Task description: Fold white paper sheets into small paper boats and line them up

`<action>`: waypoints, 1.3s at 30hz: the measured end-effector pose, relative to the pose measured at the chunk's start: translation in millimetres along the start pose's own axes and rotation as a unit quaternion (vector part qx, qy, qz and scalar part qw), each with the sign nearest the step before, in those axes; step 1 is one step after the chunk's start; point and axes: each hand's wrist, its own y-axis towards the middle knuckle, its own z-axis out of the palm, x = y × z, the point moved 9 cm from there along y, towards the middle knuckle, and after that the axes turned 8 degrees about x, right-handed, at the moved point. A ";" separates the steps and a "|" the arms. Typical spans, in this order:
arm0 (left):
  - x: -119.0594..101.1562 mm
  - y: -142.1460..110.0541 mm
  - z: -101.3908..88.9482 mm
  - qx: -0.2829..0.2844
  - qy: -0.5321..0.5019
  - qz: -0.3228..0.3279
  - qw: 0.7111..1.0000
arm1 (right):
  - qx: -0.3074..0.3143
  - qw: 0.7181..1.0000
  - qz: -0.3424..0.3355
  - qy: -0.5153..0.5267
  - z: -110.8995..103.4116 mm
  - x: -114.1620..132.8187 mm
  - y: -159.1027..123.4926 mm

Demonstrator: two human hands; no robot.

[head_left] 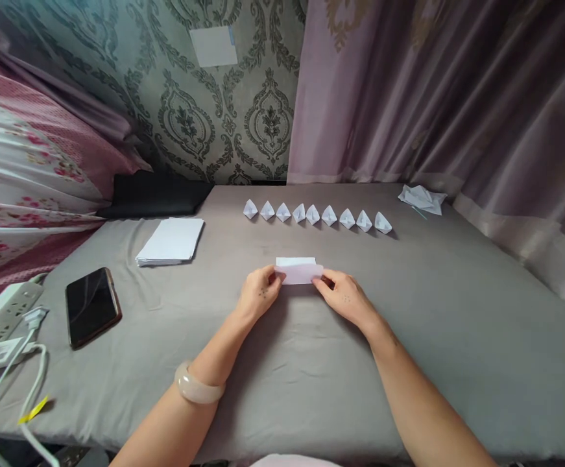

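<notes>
A small white sheet of paper [300, 274] is held up between my two hands, folded so that a brighter strip shows behind its upper edge. My left hand [261, 289] pinches its left end between thumb and fingers. At the right end, my right hand [343, 293] grips it the same way. Beyond the hands, several folded paper boats [329, 215] stand in a row across the cloth. A stack of white paper [171, 241] lies to the left of my hands.
A grey cloth [457, 337] covers the table. On the left are a phone [92, 305], a power strip [4, 318] with white cables, and a black folded item [158, 193]. Crumpled paper [422, 198] lies at the back right, near the curtain [438, 97].
</notes>
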 end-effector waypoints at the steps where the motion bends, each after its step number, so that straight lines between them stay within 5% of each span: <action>1: 5.4 3.4 1.4 -0.006 -0.024 -0.026 0.999 | -0.020 0.999 0.025 0.019 0.3 -5.1 3.3; 5: 13.2 10.3 3.2 -0.029 -0.063 -0.062 0.996 | -0.085 0.991 0.097 0.024 1.4 -15.0 9.8; 14: 7.4 9.9 7.5 -0.036 0.083 -0.052 0.995 | -0.099 0.982 0.124 -0.104 5.3 -7.2 13.3; 19: -21.1 3.0 3.1 -0.066 0.187 0.076 0.977 | -0.089 0.982 0.110 -0.122 10.0 -5.9 16.5; 23: -48.1 -4.3 20.9 0.004 0.217 0.211 0.953 | -0.087 0.984 0.104 -0.112 9.0 -6.2 16.8; 26: -50.3 -4.3 31.9 0.043 0.248 0.221 0.942 | -0.065 0.991 0.071 -0.090 5.8 -6.1 12.9; 30: -50.5 -4.2 35.8 0.042 0.306 0.223 0.925 | 0.014 0.995 -0.053 -0.089 8.5 7.0 2.2; 39: -47.4 -5.0 30.5 0.027 0.264 0.222 0.938 | -0.051 0.986 -0.097 -0.126 4.1 8.6 2.0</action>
